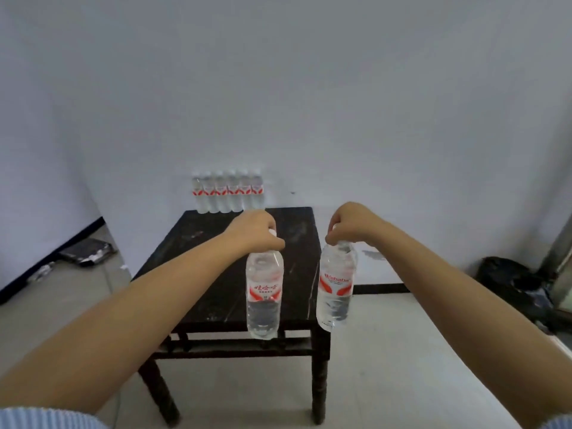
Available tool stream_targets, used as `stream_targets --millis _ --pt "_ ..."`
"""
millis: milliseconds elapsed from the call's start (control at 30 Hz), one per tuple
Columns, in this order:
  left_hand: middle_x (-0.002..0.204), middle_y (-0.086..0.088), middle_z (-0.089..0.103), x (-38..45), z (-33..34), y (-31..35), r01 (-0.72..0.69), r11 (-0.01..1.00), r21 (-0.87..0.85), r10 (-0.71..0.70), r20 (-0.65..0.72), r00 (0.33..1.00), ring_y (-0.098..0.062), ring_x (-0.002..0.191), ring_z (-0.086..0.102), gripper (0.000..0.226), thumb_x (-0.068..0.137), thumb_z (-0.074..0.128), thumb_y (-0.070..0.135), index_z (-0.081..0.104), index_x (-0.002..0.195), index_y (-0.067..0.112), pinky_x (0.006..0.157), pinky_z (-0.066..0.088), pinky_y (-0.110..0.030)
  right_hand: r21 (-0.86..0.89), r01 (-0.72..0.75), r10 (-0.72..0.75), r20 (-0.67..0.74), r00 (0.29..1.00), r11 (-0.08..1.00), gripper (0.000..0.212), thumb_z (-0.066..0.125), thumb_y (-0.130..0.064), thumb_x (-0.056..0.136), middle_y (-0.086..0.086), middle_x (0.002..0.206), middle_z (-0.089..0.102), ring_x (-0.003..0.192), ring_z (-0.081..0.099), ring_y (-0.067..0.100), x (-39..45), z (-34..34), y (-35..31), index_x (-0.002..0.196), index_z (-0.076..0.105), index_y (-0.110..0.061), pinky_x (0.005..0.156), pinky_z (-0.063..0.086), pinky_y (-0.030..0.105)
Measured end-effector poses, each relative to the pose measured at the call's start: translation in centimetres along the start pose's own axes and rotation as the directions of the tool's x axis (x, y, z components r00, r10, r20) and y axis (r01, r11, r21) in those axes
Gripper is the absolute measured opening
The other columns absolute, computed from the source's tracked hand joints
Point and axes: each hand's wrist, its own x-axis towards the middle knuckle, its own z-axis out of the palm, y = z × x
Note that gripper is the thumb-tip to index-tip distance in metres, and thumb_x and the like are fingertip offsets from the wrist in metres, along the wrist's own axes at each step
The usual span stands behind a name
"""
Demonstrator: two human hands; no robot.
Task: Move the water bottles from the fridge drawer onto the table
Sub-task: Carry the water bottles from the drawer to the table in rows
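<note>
While both bottles hang by their necks above the dark worktop point(216, 274), the step in hand looks like setting them down, and doing it well means lowering each straight until its base sits flat, then letting go without nudging the neighbours. A row of six water bottles point(228, 193) already stands along the far edge against the wall, so the new pair is best placed just in front, upright and apart from that row. On the left, the left hand point(253, 232) has its fingers curled round the cap and neck of the left bottle point(264, 292), which dangles directly under it, over the worktop's near right part. Further right, the right hand point(349, 222) pinches the top of the right bottle point(336, 286) the same way; this one tilts slightly and hangs at or just beyond the worktop's right edge, so it should come inward first. The fridge drawer is not in view.
</note>
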Motion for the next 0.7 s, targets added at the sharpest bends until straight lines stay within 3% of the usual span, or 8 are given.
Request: stream_targets --millis 200,333,400,533,700 --pt "0.111 -0.007 0.063 8.7 -2.6 -7.1 0.054 0.998 0.043 -0.055 0.015 0.998 -0.016 0.09 0.056 0.023 0.087 0.056 0.023 0.065 0.102 0.009 0.071 0.04 -0.021 -0.053 0.089 -0.087 0.028 0.996 0.995 0.024 0.068 -0.017 0.077 0.006 0.086 0.058 0.077 0.055 0.015 12.3 2.6 -4.2 0.096 0.067 -0.003 0.068 0.046 0.023" --pt "0.082 0.001 0.055 14.6 -3.2 -12.3 0.141 0.99 -0.006 -0.141 -0.004 0.99 -0.008 0.066 0.048 0.009 0.087 0.056 0.022 0.056 0.085 0.013 0.051 0.035 -0.014 -0.103 0.154 -0.15 0.049 0.987 0.983 0.022 0.07 -0.02 0.075 0.002 0.081 0.058 0.069 0.054 0.011 19.6 4.4 -5.7 0.092 0.07 -0.005 0.065 0.045 0.021" --pt "0.07 0.003 0.047 17.9 -3.4 -14.8 0.178 0.983 -0.044 -0.178 0.004 0.984 -0.006 0.059 0.043 0.014 0.086 0.057 0.022 0.052 0.076 0.014 0.05 0.034 -0.014 -0.12 0.142 -0.137 0.052 0.989 0.983 0.022 0.07 -0.02 0.075 0.002 0.081 0.058 0.073 0.055 0.013 23.1 5.1 -6.2 0.091 0.07 -0.005 0.067 0.047 0.021" --pt "0.07 0.002 0.048 24.4 -4.4 -18.8 0.184 0.981 -0.069 -0.181 0.042 0.983 -0.008 0.06 0.046 0.012 0.083 0.062 0.021 0.056 0.082 0.011 0.052 0.038 -0.017 -0.12 0.102 -0.098 0.041 0.994 0.987 0.021 0.069 -0.016 0.074 0.003 0.085 0.06 0.077 0.056 0.015 29.8 6.4 -7.1 0.092 0.07 -0.004 0.07 0.048 0.023" --pt "0.082 -0.003 0.053 32.9 -5.2 -24.0 0.077 0.994 -0.081 -0.066 0.13 0.989 -0.009 0.059 0.048 0.016 0.077 0.067 0.013 0.055 0.087 0.011 0.049 0.04 -0.017 -0.137 0.021 -0.015 0.046 0.999 0.99 0.023 0.067 -0.013 0.077 0.011 0.101 0.066 0.084 0.055 0.017 37.8 8.6 -8.3 0.097 0.068 -0.002 0.074 0.046 0.023"
